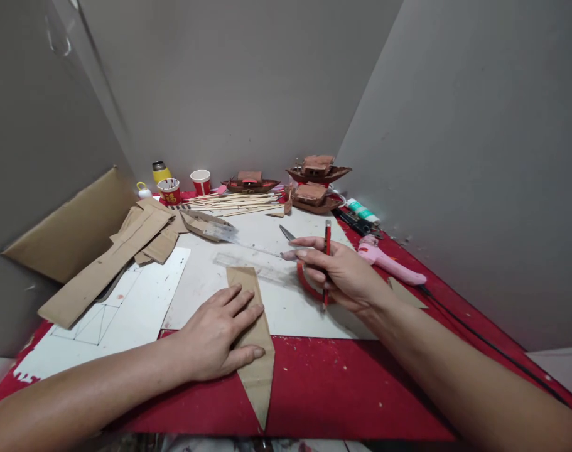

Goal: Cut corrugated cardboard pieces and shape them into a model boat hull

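My left hand (222, 329) lies flat with fingers spread, pressing on a long brown cardboard piece (262, 364) that tapers to a point toward me. My right hand (339, 273) is raised over the white sheet to its right. Its fingers are closed on a red and black pencil (327, 251), tip down, and pinch the end of a clear ruler (252, 246) that slants away to the left. Faint ruler-like marks on the sheet below could be its shadow or a second strip; I cannot tell. Scissors (286, 233) with a red handle lie under the right hand, partly hidden.
Cardboard scraps (111, 257) are heaped at left over a marked white sheet (139, 320). Behind are paper cups (201, 182), wooden sticks (238, 202) and model boats (318, 171). A pink glue gun (392, 262) with a black cable lies right. Grey walls enclose the red table (337, 389).
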`<state>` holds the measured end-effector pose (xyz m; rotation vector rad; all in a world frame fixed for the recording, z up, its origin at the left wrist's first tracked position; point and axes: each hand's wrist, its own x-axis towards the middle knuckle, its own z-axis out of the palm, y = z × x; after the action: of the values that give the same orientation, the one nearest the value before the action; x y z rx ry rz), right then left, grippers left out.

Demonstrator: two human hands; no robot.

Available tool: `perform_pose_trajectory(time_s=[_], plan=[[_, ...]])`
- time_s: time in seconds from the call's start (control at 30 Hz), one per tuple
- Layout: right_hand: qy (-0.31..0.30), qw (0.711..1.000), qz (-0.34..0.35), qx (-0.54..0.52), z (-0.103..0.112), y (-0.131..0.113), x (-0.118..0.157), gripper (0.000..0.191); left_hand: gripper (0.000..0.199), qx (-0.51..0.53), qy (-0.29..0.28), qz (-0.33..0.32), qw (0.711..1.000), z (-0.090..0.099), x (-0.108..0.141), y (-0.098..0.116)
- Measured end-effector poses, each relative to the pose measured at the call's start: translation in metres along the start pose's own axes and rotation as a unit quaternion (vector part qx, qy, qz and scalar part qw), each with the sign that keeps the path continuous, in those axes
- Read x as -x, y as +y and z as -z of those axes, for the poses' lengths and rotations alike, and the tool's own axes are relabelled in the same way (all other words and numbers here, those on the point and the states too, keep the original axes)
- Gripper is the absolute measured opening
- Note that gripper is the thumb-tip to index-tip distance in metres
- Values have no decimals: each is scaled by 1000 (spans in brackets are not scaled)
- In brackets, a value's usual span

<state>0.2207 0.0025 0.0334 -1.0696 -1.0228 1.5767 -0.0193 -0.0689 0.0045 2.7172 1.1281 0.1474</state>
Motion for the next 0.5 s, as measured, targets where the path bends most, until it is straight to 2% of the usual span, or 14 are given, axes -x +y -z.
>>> perform_pose_trajectory(time_s=[0.17,0.37,0.5], plan=[[-38,997,-41,43,-1,8,1,35,70,19,37,-1,999,-4,2,-4],[-64,993,-62,82,-5,14,2,36,40,6,173,-52,984,0,10,-7],[-72,991,-76,86,-6,21,-1,31,35,-47,227,-49,972,8,6,-23]])
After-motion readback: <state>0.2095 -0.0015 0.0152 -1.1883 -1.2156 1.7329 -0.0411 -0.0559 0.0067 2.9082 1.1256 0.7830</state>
